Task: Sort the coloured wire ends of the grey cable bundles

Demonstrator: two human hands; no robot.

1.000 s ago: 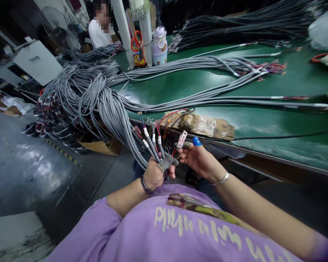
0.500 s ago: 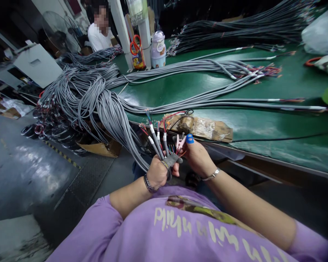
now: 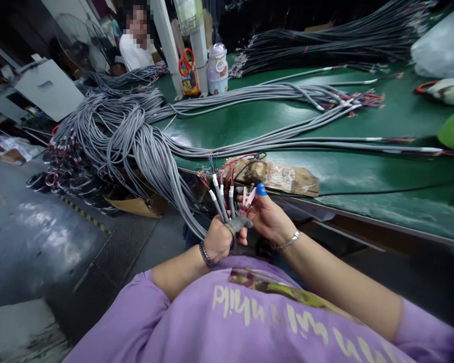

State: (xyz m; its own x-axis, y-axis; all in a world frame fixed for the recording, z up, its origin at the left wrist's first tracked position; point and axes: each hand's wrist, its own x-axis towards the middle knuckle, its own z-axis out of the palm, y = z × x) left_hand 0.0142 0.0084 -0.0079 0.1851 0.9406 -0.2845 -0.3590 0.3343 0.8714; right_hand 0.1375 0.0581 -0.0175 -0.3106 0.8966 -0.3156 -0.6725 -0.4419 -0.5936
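Several grey cables with white sleeves and bared, coloured wire ends stand up out of my left hand, which is wrapped round them. A grey cover is on its thumb, and a dark beaded band circles the wrist. Close on the right is my right hand, a blue cover on its raised thumb and a silver bracelet at the wrist. A pink clip, shaped like a clothes peg, sits between its thumb and fingers. Thin coloured wires show just below the clip; the fingertips behind it are partly hidden.
A big heap of grey cables hangs over the left edge of the green bench. A taped wooden board lies at the front edge. Further back are a lilac bottle, orange-handled scissors, black cables and a person.
My right hand and the pink clip have shifted slightly left, closer to my left hand. The cable ends in my left hand have tipped a little to the right.
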